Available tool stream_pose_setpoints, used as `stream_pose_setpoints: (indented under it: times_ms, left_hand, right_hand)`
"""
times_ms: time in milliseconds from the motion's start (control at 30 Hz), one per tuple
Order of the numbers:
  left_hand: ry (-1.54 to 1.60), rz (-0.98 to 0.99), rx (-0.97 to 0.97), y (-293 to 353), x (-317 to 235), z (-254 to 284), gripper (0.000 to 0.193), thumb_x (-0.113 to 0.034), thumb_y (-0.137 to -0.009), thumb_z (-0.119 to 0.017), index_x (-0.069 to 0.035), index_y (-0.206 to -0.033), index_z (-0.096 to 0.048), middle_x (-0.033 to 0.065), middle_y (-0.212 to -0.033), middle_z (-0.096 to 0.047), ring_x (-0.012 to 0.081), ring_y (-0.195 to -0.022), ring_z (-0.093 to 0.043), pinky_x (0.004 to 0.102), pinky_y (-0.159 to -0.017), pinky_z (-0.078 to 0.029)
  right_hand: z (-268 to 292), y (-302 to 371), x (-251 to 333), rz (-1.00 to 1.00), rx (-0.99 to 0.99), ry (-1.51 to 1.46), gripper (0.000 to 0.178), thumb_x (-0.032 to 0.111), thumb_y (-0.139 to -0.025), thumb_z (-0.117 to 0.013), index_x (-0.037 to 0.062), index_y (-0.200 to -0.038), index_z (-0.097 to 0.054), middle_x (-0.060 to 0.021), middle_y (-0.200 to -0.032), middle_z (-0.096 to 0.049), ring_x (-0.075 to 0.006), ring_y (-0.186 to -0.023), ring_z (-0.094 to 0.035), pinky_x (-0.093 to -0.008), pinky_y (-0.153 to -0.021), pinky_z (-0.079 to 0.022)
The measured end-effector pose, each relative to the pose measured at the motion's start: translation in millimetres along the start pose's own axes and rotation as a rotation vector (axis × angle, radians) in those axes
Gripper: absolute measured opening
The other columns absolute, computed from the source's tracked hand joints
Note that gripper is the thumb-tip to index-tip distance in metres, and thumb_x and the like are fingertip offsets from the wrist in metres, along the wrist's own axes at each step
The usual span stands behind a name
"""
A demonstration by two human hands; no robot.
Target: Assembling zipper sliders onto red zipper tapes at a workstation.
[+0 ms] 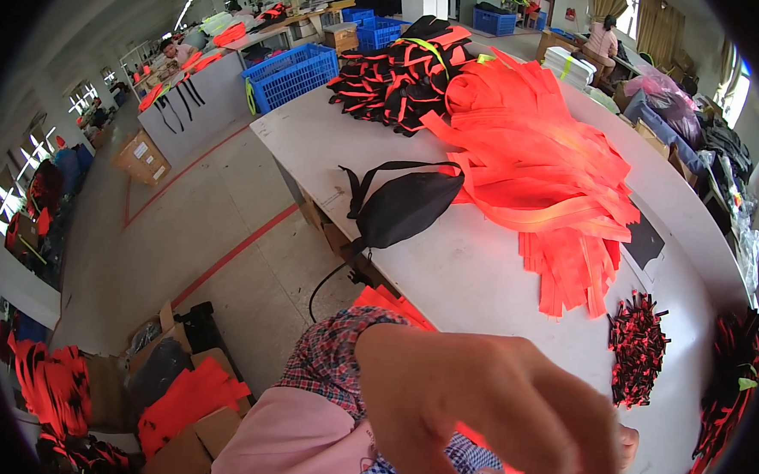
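Worktable point(480, 285) w/ orange straps point(546, 173); hand point(491, 406) blurred, close up.

A single head-worn fisheye view looks steeply down from above the person's chest, facing toward twelve o'clock across the white worktable point(480, 285), with a raised hand point(507, 415) very close at six o'clock, aisle floor at nine, and the workshop far off along the bent rim

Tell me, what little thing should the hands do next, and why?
Probably lower the big blurred hand onto the table toward the orange strips. It hangs in the air with spread fingers and seems empty, while the strips and small black-and-red pieces lie untouched.
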State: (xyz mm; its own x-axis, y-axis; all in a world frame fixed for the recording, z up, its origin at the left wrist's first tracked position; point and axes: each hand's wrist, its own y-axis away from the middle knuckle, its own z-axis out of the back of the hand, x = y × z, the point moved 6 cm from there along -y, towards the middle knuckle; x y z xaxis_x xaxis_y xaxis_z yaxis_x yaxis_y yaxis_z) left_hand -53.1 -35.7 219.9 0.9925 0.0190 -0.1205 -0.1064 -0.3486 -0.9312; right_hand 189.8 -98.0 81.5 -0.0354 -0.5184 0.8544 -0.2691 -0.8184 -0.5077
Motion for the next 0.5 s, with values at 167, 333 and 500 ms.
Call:
stream_pose_setpoints:
  times_ms: [167,333,500]
  left_hand:
    - [0.112,0.244,0.213,13.4,4.9,6.4,0.023,-0.008,-0.090,-0.076,0.007,-0.107,-0.072,0.0185,-0.098,-0.071,0.0229,-0.084,-0.070,0.0308,-0.068,-0.055]
    - [-0.447,-0.331,0.251,13.8,-26.7,10.7,0.016,-0.009,-0.084,-0.081,-0.001,-0.098,-0.078,0.0142,-0.091,-0.071,0.0209,-0.088,-0.069,0.0332,-0.074,-0.057]
    - [-0.211,-0.181,0.256,6.9,-12.3,8.2,0.015,-0.004,-0.087,-0.075,-0.002,-0.101,-0.078,0.0201,-0.100,-0.071,0.0260,-0.096,-0.069,0.0369,-0.084,-0.055]
  right_hand:
    - [-12.9,-5.7,11.2,0.048,0.023,0.038,0.018,0.018,-0.098,-0.065,0.0017,-0.094,-0.060,-0.0108,-0.073,-0.062,-0.0188,-0.062,-0.058,-0.0308,-0.057,-0.050]
    - [-12.6,-3.1,4.0,-0.017,0.033,0.057,0.020,0.021,-0.100,-0.065,0.0016,-0.095,-0.060,-0.0114,-0.074,-0.063,-0.0186,-0.064,-0.058,-0.0306,-0.060,-0.050]
    - [-1.2,8.7,-17.6,-0.098,-0.098,0.028,0.024,0.022,-0.097,-0.070,0.0032,-0.097,-0.055,-0.0041,-0.076,-0.059,-0.0093,-0.067,-0.054,-0.0230,-0.064,-0.045]
